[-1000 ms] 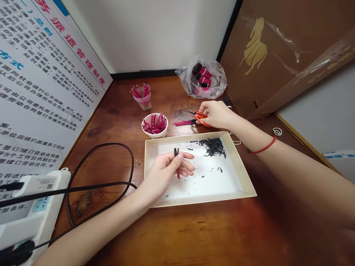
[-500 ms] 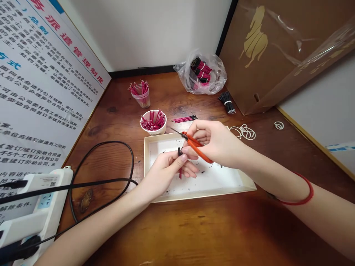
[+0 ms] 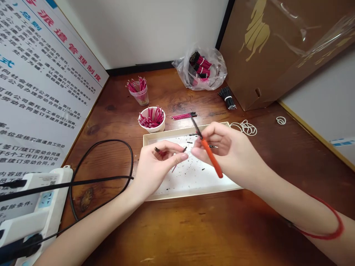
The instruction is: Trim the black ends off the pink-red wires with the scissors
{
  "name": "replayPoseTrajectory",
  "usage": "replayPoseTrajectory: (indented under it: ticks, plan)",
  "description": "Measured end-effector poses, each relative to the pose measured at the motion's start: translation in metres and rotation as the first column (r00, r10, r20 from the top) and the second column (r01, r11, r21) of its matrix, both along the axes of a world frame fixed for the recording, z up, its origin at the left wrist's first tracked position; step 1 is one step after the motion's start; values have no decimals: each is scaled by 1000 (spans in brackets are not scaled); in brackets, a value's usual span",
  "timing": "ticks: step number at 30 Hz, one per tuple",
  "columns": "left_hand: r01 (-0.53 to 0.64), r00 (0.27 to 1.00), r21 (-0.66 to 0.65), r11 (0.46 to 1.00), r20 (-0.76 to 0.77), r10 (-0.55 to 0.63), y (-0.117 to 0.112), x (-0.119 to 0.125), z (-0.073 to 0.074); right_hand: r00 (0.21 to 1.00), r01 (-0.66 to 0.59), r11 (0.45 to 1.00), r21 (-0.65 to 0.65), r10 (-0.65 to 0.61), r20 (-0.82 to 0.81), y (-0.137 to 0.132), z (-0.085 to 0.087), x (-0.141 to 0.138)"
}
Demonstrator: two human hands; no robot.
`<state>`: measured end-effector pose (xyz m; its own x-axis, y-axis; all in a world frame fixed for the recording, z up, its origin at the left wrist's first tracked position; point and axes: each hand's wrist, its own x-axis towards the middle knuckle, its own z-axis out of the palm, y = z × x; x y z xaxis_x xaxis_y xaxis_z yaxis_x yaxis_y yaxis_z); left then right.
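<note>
Because our right hand (image 3: 230,151) closes its grip firmly round the orange-handled snips (image 3: 211,157) and our left hand (image 3: 158,166) holds a thin red wire (image 3: 174,169) in a narrow pinch, the dark blades (image 3: 195,126) point far, just beside that pinch. A slipped grip could nick skin or drop the wire among black trimmings (image 3: 191,173) across the cream tray (image 3: 194,194), which sits on the wooden counter (image 3: 111,207).

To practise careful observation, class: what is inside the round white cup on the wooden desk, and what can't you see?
The round white cup holds a bunch of short magenta wires, splayed over the rim with their metal tips showing. Their lower ends and the cup's bottom are hidden by the wires and the cup wall.
</note>
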<state>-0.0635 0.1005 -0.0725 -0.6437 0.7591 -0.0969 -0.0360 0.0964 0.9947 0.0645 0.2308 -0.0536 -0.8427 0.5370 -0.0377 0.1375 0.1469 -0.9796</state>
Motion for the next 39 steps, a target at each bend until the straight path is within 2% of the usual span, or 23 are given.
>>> replayPoseTrajectory:
  ticks: [2, 4, 5, 8, 12, 20, 32, 39]
  plan:
    - [-35, 991, -5, 999, -127, 34, 0, -3, 1, 997, 8, 991, 130, -18, 74, -2, 0, 15]
    - [-57, 966, -7, 998, -254, 54, -1, -4, 2, 988, -21, 948, 317, -29, 153, -6, -2, 32]
    - [-60, 951, -8, 998, -303, 55, -1, -4, 2, 985, -28, 929, 369, -37, 169, -9, -3, 39]
    - [-53, 922, -15, 998, -384, 43, -2, -4, 0, 992, 11, 879, 476, -70, 107, -16, -12, 51]
    - [-47, 907, -28, 998, -421, 31, -4, -3, -3, 993, 115, 794, 597, -115, -39, -17, -22, 49]
    - [-34, 931, -46, 998, -364, 15, -2, -5, -2, 990, 142, 758, 637, -106, -95, -17, -27, 42]
    - [-34, 945, -62, 997, -327, 12, -3, -4, 0, 994, 106, 826, 554, -105, -33, -18, -25, 42]
    - [-25, 939, -61, 998, -343, 3, -2, -4, 0, 995, 89, 824, 559, -104, -5, -18, -25, 42]
